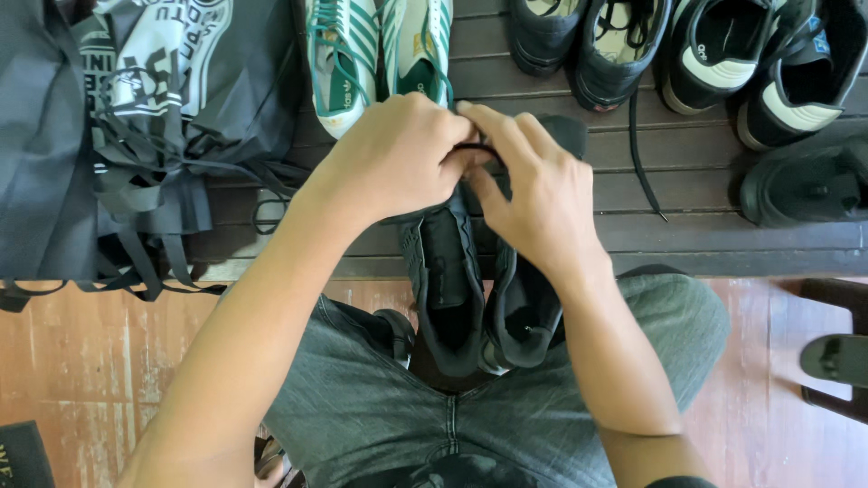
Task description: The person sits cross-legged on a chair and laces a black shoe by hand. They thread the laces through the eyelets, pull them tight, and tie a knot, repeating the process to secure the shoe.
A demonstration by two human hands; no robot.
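A pair of black shoes (452, 289) lies between my knees, toes pointing away from me onto the dark wooden bench (705, 235). My left hand (393, 158) and my right hand (533, 194) meet over the front of these shoes. Both pinch a thin black lace (477, 146) between thumb and fingers. The toes of the shoes are hidden under my hands. I sit in grey jeans (380, 407).
A white pair of shoes with green stripes (375, 50) stands just beyond my hands. Several black shoes (723, 54) line the bench at the right, one loose lace (644, 163) trailing. Dark bags with straps (136, 136) lie at left. A sandal (836, 357) sits at far right.
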